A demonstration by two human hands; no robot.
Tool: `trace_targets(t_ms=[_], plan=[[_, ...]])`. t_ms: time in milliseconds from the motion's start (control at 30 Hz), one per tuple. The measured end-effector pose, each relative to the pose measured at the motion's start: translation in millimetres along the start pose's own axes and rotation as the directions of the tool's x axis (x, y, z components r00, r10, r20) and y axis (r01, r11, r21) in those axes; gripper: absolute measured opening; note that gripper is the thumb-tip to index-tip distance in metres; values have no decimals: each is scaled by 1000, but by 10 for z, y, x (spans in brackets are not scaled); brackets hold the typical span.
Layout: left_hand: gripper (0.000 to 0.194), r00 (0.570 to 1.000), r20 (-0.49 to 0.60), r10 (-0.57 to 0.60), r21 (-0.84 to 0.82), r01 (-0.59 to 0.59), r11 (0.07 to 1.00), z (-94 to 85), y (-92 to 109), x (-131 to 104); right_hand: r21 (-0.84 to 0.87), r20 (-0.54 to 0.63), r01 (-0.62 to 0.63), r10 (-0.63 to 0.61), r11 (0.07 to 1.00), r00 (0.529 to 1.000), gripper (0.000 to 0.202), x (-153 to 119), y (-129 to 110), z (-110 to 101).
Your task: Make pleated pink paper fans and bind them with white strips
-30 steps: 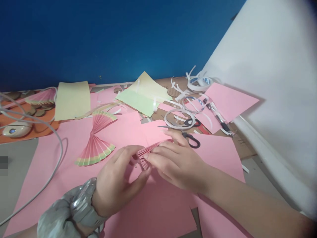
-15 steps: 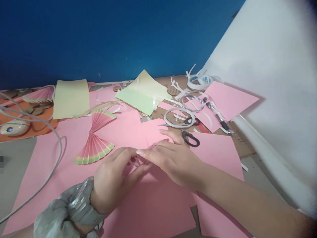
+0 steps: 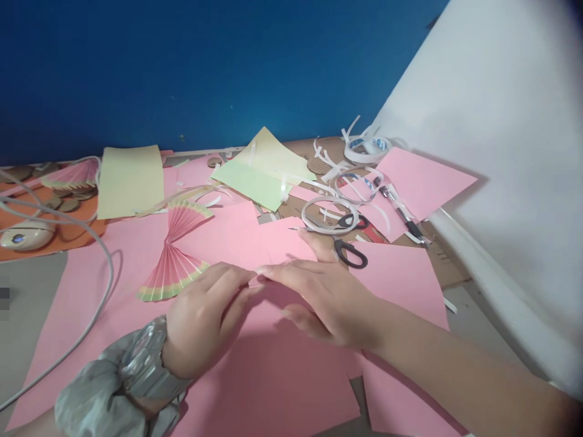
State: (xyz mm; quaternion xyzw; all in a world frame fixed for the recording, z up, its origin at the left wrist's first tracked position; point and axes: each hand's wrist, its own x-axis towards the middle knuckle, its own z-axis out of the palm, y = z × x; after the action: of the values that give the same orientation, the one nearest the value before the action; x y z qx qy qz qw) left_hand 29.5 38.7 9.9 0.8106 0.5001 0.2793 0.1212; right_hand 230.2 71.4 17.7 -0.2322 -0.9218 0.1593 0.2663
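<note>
Large pink paper lies under both hands. My left hand has its fingers pressed together at a small pink paper edge, mostly hidden beneath the fingertips. My right hand meets it there, its fingers stretched flat over the pink paper and its thumb apart below. A pleated pink fan shape with green and yellow edges rests just beyond my left hand. Black-handled scissors lie behind my right hand, partly under a clear ring of tape.
Green and yellow sheets lie at the back. Tape rolls, white strips and a pen are at the back right. On the left are a computer mouse, a looping cable and brown discs on orange paper.
My right thumb has moved away from the left fingertips and shows below the palm. The left fingers have drawn closer together, and the paper between the hands shows less.
</note>
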Motion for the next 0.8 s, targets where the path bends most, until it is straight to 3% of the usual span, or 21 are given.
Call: trace_targets(t_ms=[333,500,800], plan=[[13,987,132,-88,-129,105,986,-20,-3,20,106,-93,129,-119,986,989,28,-29,86,-32],[19,976,189,-110,-210,150,966,-52,29,43,163,-194,163,-131,973,972,27,-43,104,6],[18,941,298,-157,-369,266,891,-45,4,40,169,-277,172,-121,971,953,24,-15,80,7]])
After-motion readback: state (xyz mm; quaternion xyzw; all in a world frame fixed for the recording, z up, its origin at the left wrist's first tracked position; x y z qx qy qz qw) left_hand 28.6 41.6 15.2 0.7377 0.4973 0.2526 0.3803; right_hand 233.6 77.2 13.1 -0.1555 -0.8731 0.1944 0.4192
